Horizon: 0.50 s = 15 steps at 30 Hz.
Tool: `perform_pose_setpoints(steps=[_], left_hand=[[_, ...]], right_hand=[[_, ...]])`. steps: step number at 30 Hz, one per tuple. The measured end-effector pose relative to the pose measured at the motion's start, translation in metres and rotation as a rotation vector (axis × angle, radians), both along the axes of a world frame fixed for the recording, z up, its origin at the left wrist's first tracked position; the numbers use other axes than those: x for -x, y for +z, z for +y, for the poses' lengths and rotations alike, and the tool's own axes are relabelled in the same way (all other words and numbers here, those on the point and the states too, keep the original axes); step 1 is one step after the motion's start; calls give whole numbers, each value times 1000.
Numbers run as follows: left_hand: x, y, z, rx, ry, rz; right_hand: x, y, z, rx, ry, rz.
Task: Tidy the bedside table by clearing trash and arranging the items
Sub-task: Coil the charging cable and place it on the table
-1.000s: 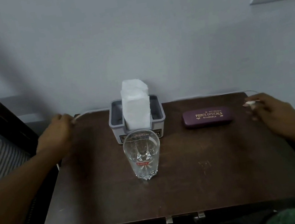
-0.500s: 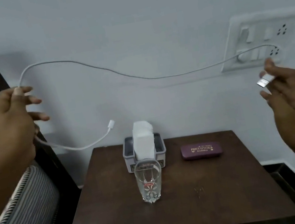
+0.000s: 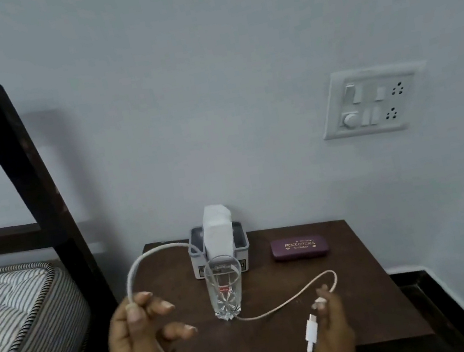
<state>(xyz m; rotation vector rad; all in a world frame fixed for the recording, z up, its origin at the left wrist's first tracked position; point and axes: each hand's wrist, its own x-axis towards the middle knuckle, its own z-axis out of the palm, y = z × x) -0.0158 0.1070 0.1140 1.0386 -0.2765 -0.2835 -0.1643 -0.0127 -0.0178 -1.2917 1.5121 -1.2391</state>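
White cable lower centre of frame, slack loops strung between both hands, passing glass. Likely coiling step; cable not yet bundled or set down. Tissue holder and spectacle case look placed on bedside table; no trash visible. Left hand pinches cable, other fingers loosely spread. Right hand pinches loop, plug dangling beside it.

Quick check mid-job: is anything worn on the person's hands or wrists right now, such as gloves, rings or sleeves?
Nothing worn shows. The left hand and right hand are bare: no gloves, rings, watch or bands, and no sleeve reaches the wrists within the frame.
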Motion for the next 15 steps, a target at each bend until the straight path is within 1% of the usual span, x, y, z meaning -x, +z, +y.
perform_pose_setpoints(steps=[3, 5, 7, 8, 10, 11, 12, 13, 14, 15], left_hand=[[6, -4, -4, 6, 17, 23], [7, -5, -4, 14, 18, 41], [9, -8, -5, 22, 20, 59], [11, -9, -5, 19, 20, 71], [17, -14, -6, 20, 22, 102], [21, -16, -7, 22, 20, 116], [24, -18, -8, 26, 16, 121], [27, -20, -9, 29, 11, 119], [30, -22, -9, 24, 3, 111], [34, -23, -8, 9, -12, 100]], right_hand=[[1, -4, -2, -103, 179, 180], [7, 1, 2, -141, 168, 318], [13, 12, 10, -213, 62, 362], [15, 23, 17, -224, 15, 330], [22, 46, 32, -196, -62, 110], [23, 62, 44, -198, -8, -29], [26, 67, 53, -175, 103, -118], [27, 72, 66, -186, 210, -161], [29, 72, 75, -223, 320, -157], [27, 76, 84, -232, 369, -194]])
